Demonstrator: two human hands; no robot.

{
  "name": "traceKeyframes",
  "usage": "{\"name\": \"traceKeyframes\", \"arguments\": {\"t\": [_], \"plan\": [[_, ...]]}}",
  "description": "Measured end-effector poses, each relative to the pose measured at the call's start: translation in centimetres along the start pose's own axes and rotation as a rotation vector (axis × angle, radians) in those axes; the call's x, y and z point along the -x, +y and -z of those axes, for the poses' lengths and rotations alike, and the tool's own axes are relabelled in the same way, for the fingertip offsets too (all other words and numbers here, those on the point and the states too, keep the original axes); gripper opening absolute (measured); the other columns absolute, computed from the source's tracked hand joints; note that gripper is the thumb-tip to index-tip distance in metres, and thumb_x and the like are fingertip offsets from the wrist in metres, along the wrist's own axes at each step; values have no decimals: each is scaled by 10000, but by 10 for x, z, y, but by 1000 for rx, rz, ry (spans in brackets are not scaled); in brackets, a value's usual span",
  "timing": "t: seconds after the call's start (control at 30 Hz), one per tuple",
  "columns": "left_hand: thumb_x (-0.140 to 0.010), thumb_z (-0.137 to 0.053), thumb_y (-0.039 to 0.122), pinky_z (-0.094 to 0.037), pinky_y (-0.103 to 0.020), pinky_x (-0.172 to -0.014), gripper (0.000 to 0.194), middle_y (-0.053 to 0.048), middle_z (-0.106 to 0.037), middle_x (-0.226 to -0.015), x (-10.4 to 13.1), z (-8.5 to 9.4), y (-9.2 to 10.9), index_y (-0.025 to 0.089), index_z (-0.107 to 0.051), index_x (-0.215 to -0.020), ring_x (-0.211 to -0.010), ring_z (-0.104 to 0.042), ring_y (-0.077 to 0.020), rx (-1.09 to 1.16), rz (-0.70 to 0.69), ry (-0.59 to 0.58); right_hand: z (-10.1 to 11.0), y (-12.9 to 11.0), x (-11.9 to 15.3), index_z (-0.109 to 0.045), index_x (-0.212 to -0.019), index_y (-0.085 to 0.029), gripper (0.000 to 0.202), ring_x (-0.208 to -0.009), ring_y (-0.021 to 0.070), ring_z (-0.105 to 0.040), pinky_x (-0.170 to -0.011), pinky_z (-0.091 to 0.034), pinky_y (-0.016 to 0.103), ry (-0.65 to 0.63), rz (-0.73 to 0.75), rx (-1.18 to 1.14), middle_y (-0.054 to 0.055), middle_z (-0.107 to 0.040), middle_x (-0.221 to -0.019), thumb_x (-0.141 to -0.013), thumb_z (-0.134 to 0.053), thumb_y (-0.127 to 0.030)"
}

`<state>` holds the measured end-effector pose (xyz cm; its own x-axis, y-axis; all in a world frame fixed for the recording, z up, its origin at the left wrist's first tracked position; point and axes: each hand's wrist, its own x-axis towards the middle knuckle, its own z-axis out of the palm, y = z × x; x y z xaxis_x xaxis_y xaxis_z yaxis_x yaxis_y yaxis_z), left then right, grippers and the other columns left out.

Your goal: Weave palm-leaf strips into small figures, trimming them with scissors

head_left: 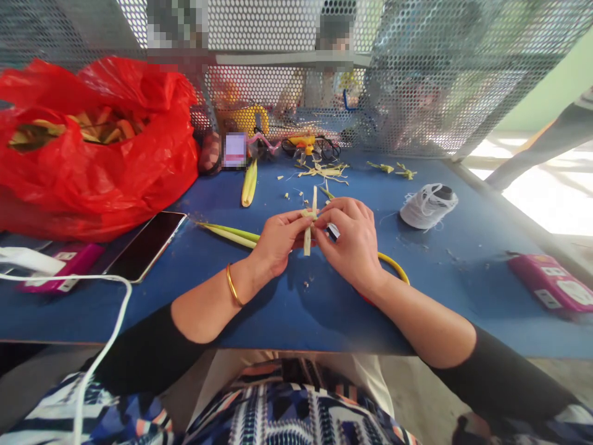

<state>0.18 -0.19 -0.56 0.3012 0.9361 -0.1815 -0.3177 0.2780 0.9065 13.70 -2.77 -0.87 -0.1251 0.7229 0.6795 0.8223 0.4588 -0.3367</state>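
Observation:
Between my two hands is a small folded piece of pale green leaf strips (307, 242), with one end pointing up and the other down. My left hand (278, 240) pinches it from the left, thumb on top. From the right, the thumb and fingertips of my right hand (348, 238) close on its middle. Beside my left hand lies a long green-and-pale leaf (231, 235), partly covered by that hand. A yellow curved handle (396, 266) shows from under my right wrist; the rest of that tool is mostly hidden.
A red plastic bag (152, 167) of leafy scraps stands left, near a phone (148, 246) and a white cable (121, 309). A white thread spool (419, 207) and a pink box (551, 281) are right. Leaf scraps (324, 173) lie before a perforated metal screen (264, 31).

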Motion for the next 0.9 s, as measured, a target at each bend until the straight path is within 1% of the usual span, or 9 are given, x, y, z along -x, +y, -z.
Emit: {"name": "traceKeyframes", "arguments": {"t": [0.1, 0.17, 0.27, 0.33, 0.43, 0.53, 0.6, 0.73, 0.9], "plan": [[-678, -750, 252, -465, -181, -565, 171, 32, -654, -650, -1, 1, 0, 162, -733, -821, -537, -554, -61, 23, -5, -2, 1, 2, -2, -638, -849, -235, 150, -933, 220, -555, -952, -369, 404, -79, 204, 57, 51, -652, -952, -817, -547, -121], [-670, -755, 249, -435, -170, -529, 178, 42, -637, -629, -1, 1, 0, 165, -733, -825, -515, -528, -52, 23, -6, 3, 2, 2, -2, -652, -845, -237, 179, -856, 202, -543, -948, -360, 396, -135, 337, 101, 43, -647, -904, -853, -512, -125], [-663, -756, 246, -433, -170, -533, 217, 32, -657, -661, 0, 1, 0, 163, -734, -862, -540, -542, -57, 6, -9, 19, 3, 2, -3, -647, -768, -240, 240, -774, 182, -525, -920, -358, 386, -160, 380, 124, 30, -632, -818, -915, -471, -169], [-667, -751, 238, -475, -189, -585, 237, 11, -693, -717, 0, 1, 1, 163, -732, -891, -591, -595, -77, 0, 2, 28, 4, 2, -3, -642, -782, -239, 208, -814, 188, -551, -901, -373, 384, -102, 280, 80, 38, -643, -855, -922, -490, -212], [-680, -733, 217, -528, -244, -663, 218, -24, -729, -768, 1, 1, 2, 159, -729, -891, -654, -668, -123, 5, 37, 15, 5, 5, -5, -604, -779, -222, 115, -856, 196, -591, -824, -422, 362, 0, 15, -59, 56, -651, -901, -876, -542, -231], [-696, -725, 235, -534, -258, -679, 207, -35, -732, -741, 3, 1, 4, 162, -740, -889, -681, -696, -150, -25, 45, -1, 3, 10, -7, -557, -727, -217, 128, -673, 153, -572, -660, -430, 302, -78, -272, -222, 14, -632, -730, -851, -540, -245], [-689, -742, 267, -533, -263, -704, 234, -33, -732, -735, 3, 1, 4, 167, -750, -900, -710, -700, -156, -59, 27, -12, 0, 13, -9, -548, -715, -217, 144, -568, 126, -522, -573, -393, 271, -150, -405, -324, -16, -607, -632, -847, -538, -275], [-620, -806, 276, -531, -281, -746, 356, -30, -744, -788, 2, 1, 1, 164, -750, -953, -737, -686, -149, -123, -42, -17, -5, 16, -10, -532, -676, -207, 171, -502, 104, -487, -499, -351, 250, -173, -534, -470, -32, -583, -572, -802, -578, -313], [-670, -767, 265, -520, -260, -692, 354, -27, -744, -774, 0, 1, -4, 158, -735, -1005, -696, -679, -139, -198, -84, 72, -9, 14, -9, -501, -687, -208, 169, -433, 96, -489, -471, -370, 246, -192, -646, -637, -58, -552, -502, -761, -609, -315]]}}
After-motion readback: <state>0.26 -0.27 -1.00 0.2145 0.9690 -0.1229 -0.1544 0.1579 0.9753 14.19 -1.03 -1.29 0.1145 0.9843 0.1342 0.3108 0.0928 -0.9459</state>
